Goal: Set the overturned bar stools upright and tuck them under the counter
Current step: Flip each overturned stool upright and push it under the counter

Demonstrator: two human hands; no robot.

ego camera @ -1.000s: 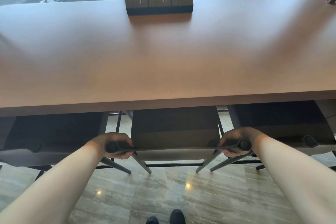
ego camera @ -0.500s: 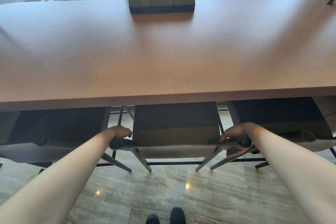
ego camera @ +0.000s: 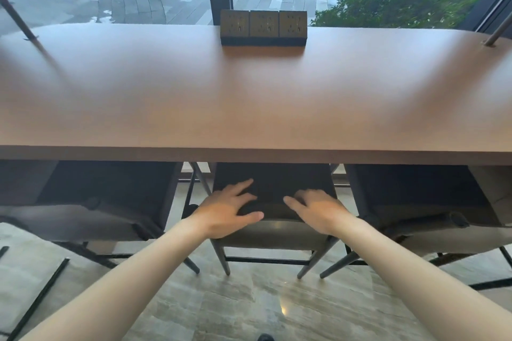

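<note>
Three dark bar stools stand upright, their seats partly under the brown counter (ego camera: 249,152). The middle stool (ego camera: 273,235) is straight ahead of me. My left hand (ego camera: 227,210) lies flat with spread fingers on the top of its low backrest, left of centre. My right hand (ego camera: 315,209) rests the same way to the right of centre, fingers apart. Neither hand grips anything. The left stool (ego camera: 91,202) and the right stool (ego camera: 421,202) flank it, both pushed in as well.
A block of three power sockets (ego camera: 263,27) sits at the counter's far edge by a window pillar. Thin metal rods (ego camera: 496,33) rise from the counter at both ends. A dark bar (ego camera: 38,299) lies on the tiled floor at lower left.
Both hands let go of the backrest's rounded ends and moved inward onto its top, fingers spread. The middle stool has slid further under the counter.
</note>
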